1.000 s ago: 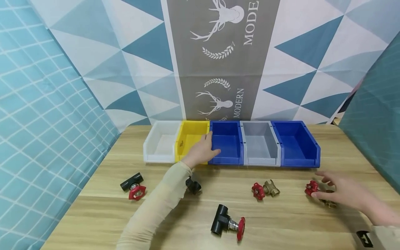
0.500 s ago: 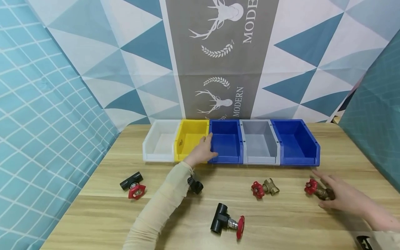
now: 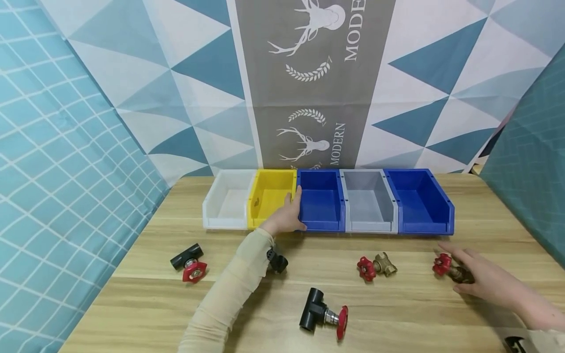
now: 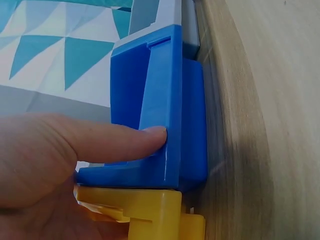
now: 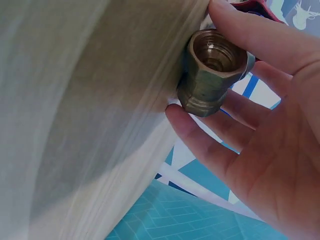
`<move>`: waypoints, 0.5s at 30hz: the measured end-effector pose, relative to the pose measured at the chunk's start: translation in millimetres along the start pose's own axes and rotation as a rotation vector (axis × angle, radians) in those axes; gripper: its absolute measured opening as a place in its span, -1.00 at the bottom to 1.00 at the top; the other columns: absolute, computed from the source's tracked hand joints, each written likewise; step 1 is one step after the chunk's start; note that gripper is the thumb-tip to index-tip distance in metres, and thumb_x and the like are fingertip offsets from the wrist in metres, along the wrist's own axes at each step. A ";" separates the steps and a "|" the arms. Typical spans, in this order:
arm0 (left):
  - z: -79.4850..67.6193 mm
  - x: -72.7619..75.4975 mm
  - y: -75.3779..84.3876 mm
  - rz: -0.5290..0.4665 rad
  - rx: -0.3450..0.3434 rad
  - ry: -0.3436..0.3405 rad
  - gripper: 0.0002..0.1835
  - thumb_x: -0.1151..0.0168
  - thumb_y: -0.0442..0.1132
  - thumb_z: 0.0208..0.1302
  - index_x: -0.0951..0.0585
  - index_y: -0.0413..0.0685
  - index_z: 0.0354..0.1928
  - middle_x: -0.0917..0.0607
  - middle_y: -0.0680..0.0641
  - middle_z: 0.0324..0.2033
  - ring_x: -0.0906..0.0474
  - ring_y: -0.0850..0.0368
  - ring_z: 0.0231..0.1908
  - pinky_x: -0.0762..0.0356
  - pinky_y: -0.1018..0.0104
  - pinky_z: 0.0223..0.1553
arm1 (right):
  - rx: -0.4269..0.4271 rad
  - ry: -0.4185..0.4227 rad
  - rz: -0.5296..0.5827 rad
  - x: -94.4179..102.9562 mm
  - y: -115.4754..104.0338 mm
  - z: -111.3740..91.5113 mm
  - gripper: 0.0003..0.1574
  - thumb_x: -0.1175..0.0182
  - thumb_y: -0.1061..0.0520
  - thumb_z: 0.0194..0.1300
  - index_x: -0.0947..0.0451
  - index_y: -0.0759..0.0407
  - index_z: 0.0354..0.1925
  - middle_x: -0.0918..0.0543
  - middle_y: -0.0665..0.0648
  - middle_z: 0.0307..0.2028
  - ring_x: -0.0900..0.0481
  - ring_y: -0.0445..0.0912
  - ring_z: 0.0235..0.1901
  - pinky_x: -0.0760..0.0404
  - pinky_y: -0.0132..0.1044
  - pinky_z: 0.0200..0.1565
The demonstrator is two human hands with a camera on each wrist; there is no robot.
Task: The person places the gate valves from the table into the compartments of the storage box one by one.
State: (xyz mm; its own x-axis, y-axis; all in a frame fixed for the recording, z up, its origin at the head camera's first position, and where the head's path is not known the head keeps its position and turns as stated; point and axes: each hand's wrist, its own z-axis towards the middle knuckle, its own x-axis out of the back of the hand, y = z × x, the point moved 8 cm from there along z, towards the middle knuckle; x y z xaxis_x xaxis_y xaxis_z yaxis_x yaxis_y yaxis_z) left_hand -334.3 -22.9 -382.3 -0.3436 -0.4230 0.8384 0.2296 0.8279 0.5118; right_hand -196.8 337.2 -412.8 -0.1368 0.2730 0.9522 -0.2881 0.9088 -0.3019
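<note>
In the head view my left hand [image 3: 284,216] rests at the join of the yellow bin [image 3: 267,206] and the middle blue bin [image 3: 321,226]. Its thumb [image 4: 145,140] lies on the blue bin's front lip in the left wrist view; the other fingers are partly hidden by the yellow bin. My right hand [image 3: 490,280] is around a brass valve [image 3: 459,273] with a red handwheel [image 3: 442,264] on the table. The right wrist view shows the threaded brass end [image 5: 210,75] between loosely bent fingers and thumb; a firm hold is not visible.
A white bin [image 3: 226,225], a grey bin [image 3: 371,226] and another blue bin [image 3: 425,229] complete the row. A brass valve [image 3: 384,264], a black tee valve [image 3: 314,311] and another black valve [image 3: 187,256] lie on the table [image 3: 397,318]. A black fitting [image 3: 277,261] is partly behind the left sleeve.
My right hand has shifted from over the red handwheel back around the brass body, and the valve has turned slightly. My left thumb has lowered a little at the blue bin's front.
</note>
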 end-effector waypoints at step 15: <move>-1.5 2.3 -1.8 -0.011 0.025 0.017 0.13 -0.34 -0.20 0.05 0.32 0.10 0.42 0.17 -0.31 0.37 -0.49 -0.13 -0.06 -0.46 0.09 0.00 | 0.032 0.032 -0.030 2.4 -5.3 -2.8 0.03 -0.43 0.21 -0.20 -0.19 0.32 0.24 -0.46 0.47 0.02 -0.47 0.30 -0.06 -0.46 0.17 -0.15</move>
State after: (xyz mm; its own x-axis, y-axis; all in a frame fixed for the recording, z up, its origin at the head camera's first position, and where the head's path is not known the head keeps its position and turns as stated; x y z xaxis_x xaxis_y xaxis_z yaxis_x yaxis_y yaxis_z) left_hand -334.2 -25.9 -381.0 -0.3304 -0.4380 0.8361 0.2034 0.8320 0.5162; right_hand -192.9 333.9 -408.7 -0.0973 0.2562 0.9617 -0.3217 0.9063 -0.2740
